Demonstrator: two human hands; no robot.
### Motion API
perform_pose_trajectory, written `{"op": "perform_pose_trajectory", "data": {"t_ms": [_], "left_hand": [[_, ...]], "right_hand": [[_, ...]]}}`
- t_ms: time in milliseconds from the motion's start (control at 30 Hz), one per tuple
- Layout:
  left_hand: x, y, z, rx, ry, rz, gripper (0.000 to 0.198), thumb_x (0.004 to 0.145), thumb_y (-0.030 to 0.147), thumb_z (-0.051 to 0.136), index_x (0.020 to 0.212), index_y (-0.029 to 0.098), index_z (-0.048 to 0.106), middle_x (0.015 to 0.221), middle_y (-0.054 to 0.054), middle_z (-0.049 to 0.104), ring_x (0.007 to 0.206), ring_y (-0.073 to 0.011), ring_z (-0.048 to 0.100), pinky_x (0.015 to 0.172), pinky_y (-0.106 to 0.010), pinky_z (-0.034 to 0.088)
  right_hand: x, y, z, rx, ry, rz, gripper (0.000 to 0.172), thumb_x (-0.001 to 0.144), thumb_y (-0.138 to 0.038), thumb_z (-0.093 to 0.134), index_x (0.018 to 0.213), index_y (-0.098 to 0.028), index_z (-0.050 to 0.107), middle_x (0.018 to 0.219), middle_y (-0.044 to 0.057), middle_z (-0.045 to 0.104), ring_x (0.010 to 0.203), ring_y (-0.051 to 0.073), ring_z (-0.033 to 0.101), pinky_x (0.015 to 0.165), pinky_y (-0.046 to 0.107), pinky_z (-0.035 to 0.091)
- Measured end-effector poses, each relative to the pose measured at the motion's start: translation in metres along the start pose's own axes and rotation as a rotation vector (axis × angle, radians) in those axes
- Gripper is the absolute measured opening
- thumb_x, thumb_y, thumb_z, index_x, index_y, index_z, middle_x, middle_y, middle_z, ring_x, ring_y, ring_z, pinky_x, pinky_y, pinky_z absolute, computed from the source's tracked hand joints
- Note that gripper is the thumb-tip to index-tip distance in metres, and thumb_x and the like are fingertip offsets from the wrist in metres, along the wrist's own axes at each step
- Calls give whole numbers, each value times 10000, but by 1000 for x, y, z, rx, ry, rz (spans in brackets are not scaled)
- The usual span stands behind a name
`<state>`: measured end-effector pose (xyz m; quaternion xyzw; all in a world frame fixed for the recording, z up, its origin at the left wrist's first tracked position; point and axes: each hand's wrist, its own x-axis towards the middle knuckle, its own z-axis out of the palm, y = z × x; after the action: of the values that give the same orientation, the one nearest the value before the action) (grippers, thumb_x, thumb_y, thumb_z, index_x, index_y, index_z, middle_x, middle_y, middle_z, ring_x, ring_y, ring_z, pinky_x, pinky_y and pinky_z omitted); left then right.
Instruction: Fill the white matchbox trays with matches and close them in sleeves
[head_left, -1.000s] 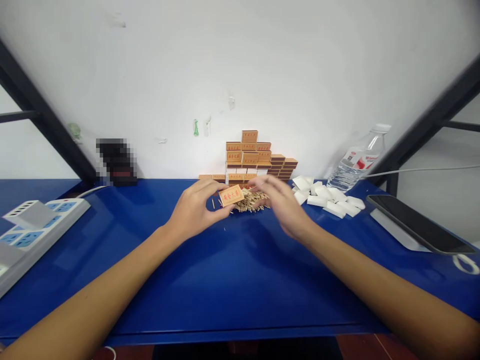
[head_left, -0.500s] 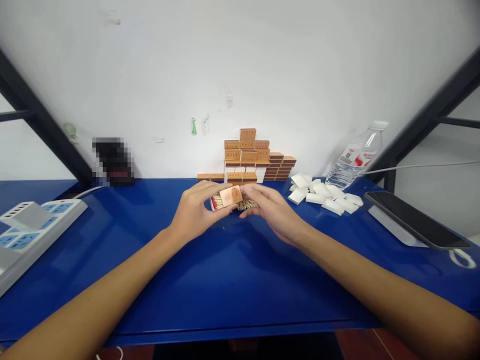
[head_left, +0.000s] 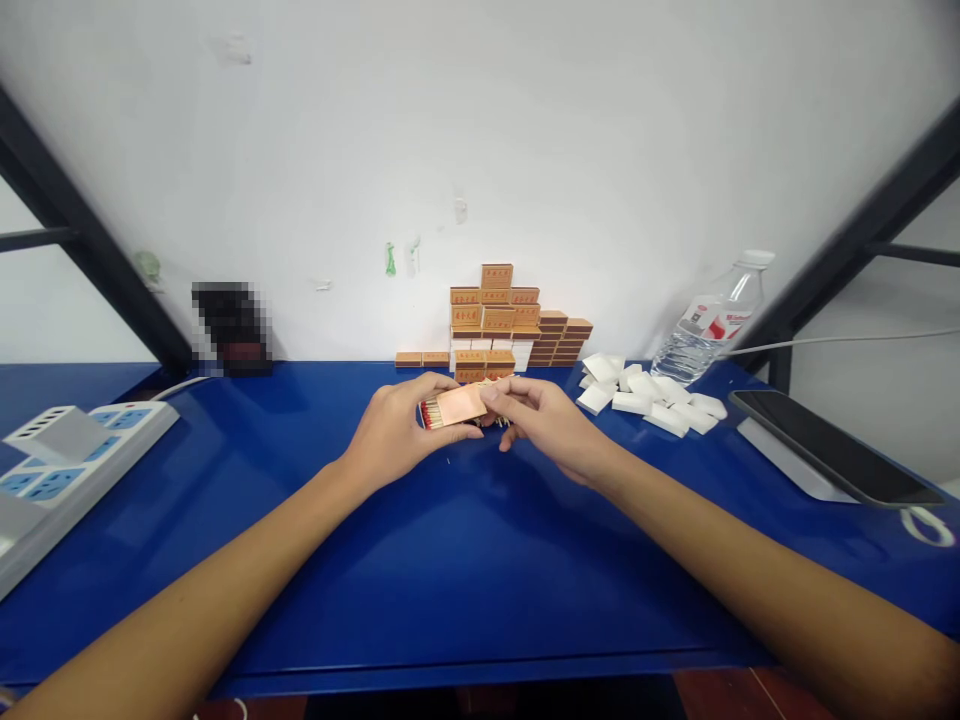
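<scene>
Both hands meet over the middle of the blue table [head_left: 465, 560]. My left hand [head_left: 397, 435] grips a small orange matchbox [head_left: 459, 405] whose inner tray sticks out to the left and shows red match heads. My right hand [head_left: 544, 420] pinches the right end of the same matchbox with curled fingers. A loose pile of matches [head_left: 501, 421] lies on the table under the hands and is mostly hidden by them.
A stack of orange matchboxes [head_left: 502, 320] stands at the wall behind the hands. White inner trays [head_left: 649, 395] lie to the right, beside a water bottle [head_left: 712, 320] and a phone [head_left: 832, 445]. A power strip [head_left: 56, 460] lies at the left.
My right hand has come off the match pile and closed on the matchbox's right end. The box has turned flatter, with its tray of red-tipped matches now showing at the left.
</scene>
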<state>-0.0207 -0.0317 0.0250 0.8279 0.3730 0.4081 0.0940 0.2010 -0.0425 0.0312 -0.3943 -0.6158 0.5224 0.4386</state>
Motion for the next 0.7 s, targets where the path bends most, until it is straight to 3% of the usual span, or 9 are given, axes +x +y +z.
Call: {"op": "perform_pose_trajectory", "data": {"t_ms": [233,433,700], "left_hand": [[-2,-3,2,54,-52,-20,454,802,511,866,1064,228,626,964,1,771,798,-181,715,688,-283,506],[-1,-5,1,129,-50,25,458,812,525,856,1099,228,660,973,-1,768,779,-171,688,680,-284,492],[4,-16,-1,40,-4,-50,367,836,386,857,1132,219,718,903,4,763,748,-145,666,700,-281,522]], "right_hand": [[0,4,4,-78,40,68,354,841,-516,788,858,-184,665,785,28,663,648,127,591,470,224,529],[0,10,7,-45,-11,59,360,813,-498,817,785,-178,654,779,42,679,693,139,603,493,226,548],[14,10,-21,142,29,164,243,818,-359,824,866,-156,699,871,70,693,760,137,635,512,196,525]]}}
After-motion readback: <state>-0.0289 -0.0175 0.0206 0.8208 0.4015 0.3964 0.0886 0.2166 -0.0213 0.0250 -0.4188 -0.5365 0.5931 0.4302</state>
